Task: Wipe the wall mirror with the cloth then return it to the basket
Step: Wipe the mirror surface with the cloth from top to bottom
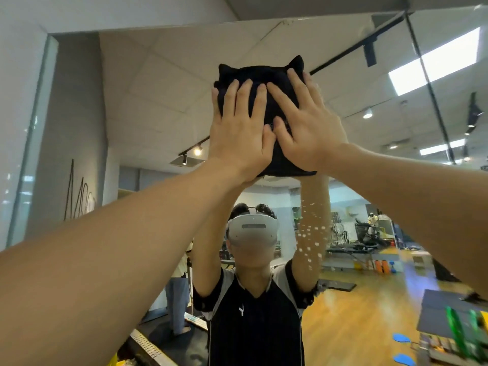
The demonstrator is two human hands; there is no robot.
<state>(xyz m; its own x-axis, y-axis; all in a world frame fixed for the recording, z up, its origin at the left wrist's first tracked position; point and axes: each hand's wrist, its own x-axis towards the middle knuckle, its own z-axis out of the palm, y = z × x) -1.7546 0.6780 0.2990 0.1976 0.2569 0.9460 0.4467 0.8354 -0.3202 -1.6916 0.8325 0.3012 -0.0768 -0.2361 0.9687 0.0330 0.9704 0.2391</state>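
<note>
Hands, left hand [239, 133] and right hand [307, 128], press cloth [260, 75] on mirror [148, 101], fingers straight (spread flat).

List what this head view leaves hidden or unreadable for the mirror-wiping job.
- Basket: not visible anywhere in the head view.
- Cloth: its middle is covered by the left hand and right hand.
- Mirror: lower edge cut off by the frame.
- Bottom right corner: blurred green and grey shapes, not identifiable.

Bright, even ceiling panels [433, 62] light the wide-angle view (edges bowed, lower-right corner motion-blurred).
</note>
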